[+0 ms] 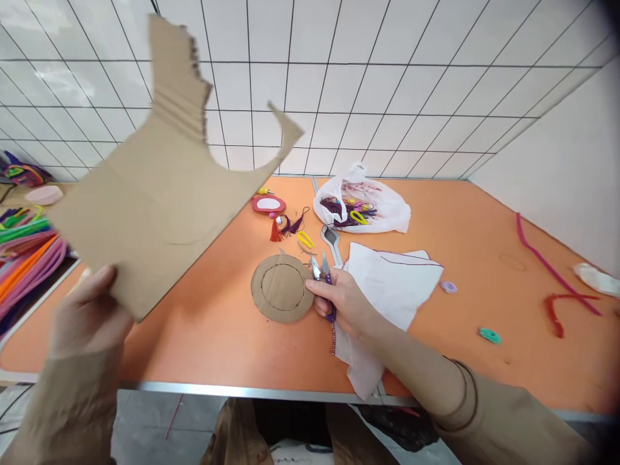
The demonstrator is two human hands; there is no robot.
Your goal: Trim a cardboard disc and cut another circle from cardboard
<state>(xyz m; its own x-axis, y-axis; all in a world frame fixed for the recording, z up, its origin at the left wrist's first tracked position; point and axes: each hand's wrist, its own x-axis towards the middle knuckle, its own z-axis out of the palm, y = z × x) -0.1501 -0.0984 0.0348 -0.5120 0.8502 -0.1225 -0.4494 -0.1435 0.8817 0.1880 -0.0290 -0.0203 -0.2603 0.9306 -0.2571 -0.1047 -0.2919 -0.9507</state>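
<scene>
Open orange tabletop (208, 349) reaches the silver front edge (213, 390); left hand (92, 313) grips a brown cut-out cardboard sheet (145, 200), hiding white tiles (312, 32); right hand (346, 300) grips purple-handled scissors (328, 278), partly covered.

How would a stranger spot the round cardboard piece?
On the orange table, find the right hand holding scissors. Just left of it lies the cardboard disc, set apart from the large cardboard sheet by its round outline and inner circle.

Left hand (90, 313) and right hand (346, 300) held well apart, both gripping.
The left thumb (101, 281) shows in front, the other fingers largely hidden, probably curled behind; the right forearm (411, 358) slants inward, wrist nearly straight.
</scene>
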